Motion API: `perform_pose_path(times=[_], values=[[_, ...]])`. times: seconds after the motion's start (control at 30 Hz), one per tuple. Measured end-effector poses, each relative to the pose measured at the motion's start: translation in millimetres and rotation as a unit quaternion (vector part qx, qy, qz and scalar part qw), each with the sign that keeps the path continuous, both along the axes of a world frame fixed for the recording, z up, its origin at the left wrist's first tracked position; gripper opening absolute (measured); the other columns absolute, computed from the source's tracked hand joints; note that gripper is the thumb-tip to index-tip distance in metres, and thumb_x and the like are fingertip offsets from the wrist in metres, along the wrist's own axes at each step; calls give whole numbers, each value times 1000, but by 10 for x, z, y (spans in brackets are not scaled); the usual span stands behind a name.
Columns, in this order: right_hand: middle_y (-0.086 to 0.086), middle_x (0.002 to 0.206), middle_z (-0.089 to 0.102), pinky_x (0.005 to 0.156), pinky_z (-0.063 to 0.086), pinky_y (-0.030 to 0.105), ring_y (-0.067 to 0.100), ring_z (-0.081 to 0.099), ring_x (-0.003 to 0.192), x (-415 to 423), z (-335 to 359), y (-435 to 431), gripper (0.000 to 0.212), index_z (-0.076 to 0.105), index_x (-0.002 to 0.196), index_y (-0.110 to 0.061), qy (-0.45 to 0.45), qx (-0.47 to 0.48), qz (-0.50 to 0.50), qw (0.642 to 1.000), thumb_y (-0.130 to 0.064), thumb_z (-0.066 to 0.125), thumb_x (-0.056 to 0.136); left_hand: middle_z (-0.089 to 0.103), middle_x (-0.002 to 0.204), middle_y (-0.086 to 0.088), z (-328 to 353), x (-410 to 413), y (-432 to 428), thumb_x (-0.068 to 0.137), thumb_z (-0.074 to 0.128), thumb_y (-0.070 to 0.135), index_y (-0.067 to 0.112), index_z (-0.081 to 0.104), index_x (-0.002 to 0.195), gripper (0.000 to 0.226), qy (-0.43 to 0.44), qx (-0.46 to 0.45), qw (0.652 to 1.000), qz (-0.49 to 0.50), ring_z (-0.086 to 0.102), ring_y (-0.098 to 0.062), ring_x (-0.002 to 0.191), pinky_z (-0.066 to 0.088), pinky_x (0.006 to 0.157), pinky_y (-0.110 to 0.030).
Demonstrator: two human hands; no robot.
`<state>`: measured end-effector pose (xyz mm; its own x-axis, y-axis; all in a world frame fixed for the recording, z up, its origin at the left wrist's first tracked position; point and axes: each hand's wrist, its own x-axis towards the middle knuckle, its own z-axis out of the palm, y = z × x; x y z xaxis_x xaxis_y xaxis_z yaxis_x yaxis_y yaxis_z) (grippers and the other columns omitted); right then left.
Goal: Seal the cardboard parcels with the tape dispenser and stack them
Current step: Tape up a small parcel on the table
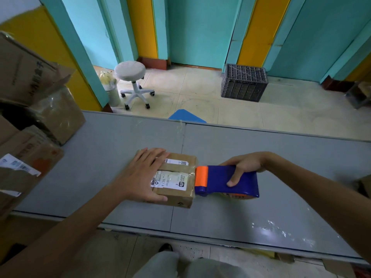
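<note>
Parcel (174, 167): lies near the middle of the grey table (261, 153), flaps down
Key relation: the tape dispenser (220, 179) sits just right of the parcel, its orange head touching the parcel's right edge
Seam axis: runs left to right, in line with the dispenser's body
Right hand (244, 164): fingers and thumb wrapped around the dispenser's blue body, forearm reaching in from the right
Left hand (140, 175): flat on the parcel's left half, fingers straight, pressing it down
Likely next: pull down over the right edge to cut the tape
Other boxes (40, 117): piled at the table's left end, well apart
</note>
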<state>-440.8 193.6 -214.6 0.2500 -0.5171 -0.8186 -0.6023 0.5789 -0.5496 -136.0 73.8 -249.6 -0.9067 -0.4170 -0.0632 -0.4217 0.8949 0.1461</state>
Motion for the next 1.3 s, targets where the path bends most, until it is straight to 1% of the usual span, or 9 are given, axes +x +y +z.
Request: perform_pose_path(times=[0.43,0.57,0.67,0.73,0.9,1.03,1.17,1.23,1.3], values=[[2,119,59,85,52,37,23,59,106,355,-82,-214,52,48,125,-24,149,-46,108,982,-26,72,79,21,151,-4,-26,-30,-95,55,50,84,17,13,147,120,9,-15,999,-30,13,-17,138,-12,113,-29],[2,121,58,80,49,34,24,57,107,314,117,-292,55,47,129,-22,242,-71,139,958,-27,71,80,40,144,-5,107,-46,-415,69,41,79,24,32,140,91,15,-132,979,-152,31,-24,131,15,109,-43],[0,119,58,78,47,32,22,56,104,214,314,-254,54,47,128,-24,268,-97,109,952,-27,71,80,59,127,-4,136,-8,-586,72,71,42,27,40,132,69,64,-197,958,-196,44,-24,113,35,92,-38],[-2,117,57,79,49,32,20,56,102,131,431,-208,55,45,128,-26,272,-114,81,952,-26,71,80,61,123,-3,159,14,-564,55,84,19,27,43,130,86,62,-137,976,-159,49,-22,111,47,85,-34],[-2,115,60,83,54,36,18,59,100,72,627,-132,57,46,129,-28,227,-153,11,962,-23,73,79,28,145,1,146,-154,-158,57,35,74,32,36,138,91,76,95,990,78,21,-22,138,15,114,-47],[-5,109,64,82,54,32,16,63,95,168,770,-90,66,47,131,-27,171,-175,-22,969,-26,78,73,13,156,-8,-104,-359,62,74,14,78,28,31,144,88,99,82,986,105,-7,-29,143,13,114,-54],[-8,106,69,76,55,24,13,67,92,260,932,-40,57,53,117,-37,100,-172,-24,980,-30,74,64,-13,157,2,90,-388,-144,73,14,77,31,1,149,89,-65,30,997,12,-21,-20,141,-8,112,-54],[-13,103,69,76,54,21,11,66,94,342,1023,-60,51,54,113,-38,89,-183,-4,979,-32,72,65,-3,156,7,266,-341,-137,80,37,73,23,8,149,91,23,120,991,49,-10,-12,143,-3,115,-46],[-16,101,68,78,54,22,9,65,94,429,1105,-102,52,53,115,-37,81,-197,13,977,-33,71,67,23,151,5,391,-320,-82,91,50,48,16,33,143,64,230,273,922,147,19,-10,139,17,114,-33]])
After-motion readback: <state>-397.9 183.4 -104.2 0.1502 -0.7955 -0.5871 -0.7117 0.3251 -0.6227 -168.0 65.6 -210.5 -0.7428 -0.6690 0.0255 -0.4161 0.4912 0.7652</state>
